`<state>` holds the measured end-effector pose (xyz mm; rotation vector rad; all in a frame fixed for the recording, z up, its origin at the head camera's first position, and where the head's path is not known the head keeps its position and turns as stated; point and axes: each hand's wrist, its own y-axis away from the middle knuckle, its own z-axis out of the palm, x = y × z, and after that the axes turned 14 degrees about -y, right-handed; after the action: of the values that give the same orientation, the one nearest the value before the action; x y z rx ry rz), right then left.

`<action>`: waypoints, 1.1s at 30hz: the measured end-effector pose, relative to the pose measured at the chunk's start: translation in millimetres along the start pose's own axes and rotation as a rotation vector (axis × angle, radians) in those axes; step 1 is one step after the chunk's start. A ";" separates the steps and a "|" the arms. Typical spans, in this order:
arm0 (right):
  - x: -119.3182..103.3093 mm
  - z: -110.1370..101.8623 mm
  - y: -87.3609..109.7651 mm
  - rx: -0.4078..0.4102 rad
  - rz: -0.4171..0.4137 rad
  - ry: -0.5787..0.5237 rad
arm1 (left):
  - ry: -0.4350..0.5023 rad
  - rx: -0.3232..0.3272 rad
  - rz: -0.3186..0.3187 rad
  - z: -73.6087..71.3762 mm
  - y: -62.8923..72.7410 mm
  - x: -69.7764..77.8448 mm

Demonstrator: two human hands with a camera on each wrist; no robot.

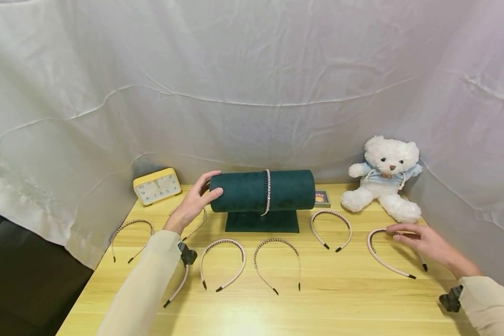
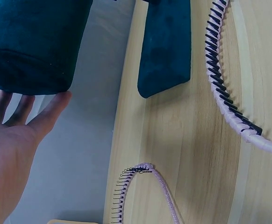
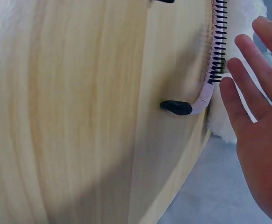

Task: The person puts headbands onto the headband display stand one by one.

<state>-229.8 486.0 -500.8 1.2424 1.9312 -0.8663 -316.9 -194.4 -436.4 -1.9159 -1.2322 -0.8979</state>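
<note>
A dark green headband stand (image 1: pixel 243 191) with a horizontal roll stands at the table's back; a pink headband with dark teeth (image 1: pixel 269 191) hangs round the roll. My left hand (image 1: pixel 195 200) touches the roll's left end, thumb at the front, the other fingertips partly hidden behind it; in the left wrist view the fingers look fairly straight. At the right, my right hand (image 1: pixel 424 242) is over the top of a pink headband (image 1: pixel 380 259) lying on the table. In the right wrist view the right fingers are spread, close beside its toothed band (image 3: pixel 215 51); contact cannot be told.
More pink headbands lie about: one in front of the stand (image 1: pixel 223 241), one beside it (image 1: pixel 277 240), one right of it (image 1: pixel 331 212), several at left, partly behind my left arm. A yellow clock (image 1: pixel 157 186), a white teddy bear (image 1: pixel 388 177) and a small box (image 1: pixel 322 198) stand at the back.
</note>
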 end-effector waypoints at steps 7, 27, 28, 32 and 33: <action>1.0 2.8 -1.6 -0.014 -0.070 0.012 | 0.005 0.005 0.010 0.1 0.0 0.6; 3.8 7.3 -4.8 -0.046 -0.033 0.092 | 0.002 0.004 0.004 0.4 -1.4 -0.1; 4.4 7.4 -4.5 -0.052 -0.032 0.096 | 0.002 0.004 0.005 0.3 -1.3 0.2; 5.1 8.8 -4.5 -0.058 -0.017 0.122 | 0.003 0.003 0.007 0.2 -0.7 1.2; 4.9 9.3 -4.8 -0.056 -0.006 0.125 | 0.004 0.003 0.007 0.2 -0.5 1.4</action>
<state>-234.1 479.3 -509.1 1.2849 2.0445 -0.7487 -316.9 -193.4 -435.3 -1.9145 -1.2229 -0.8953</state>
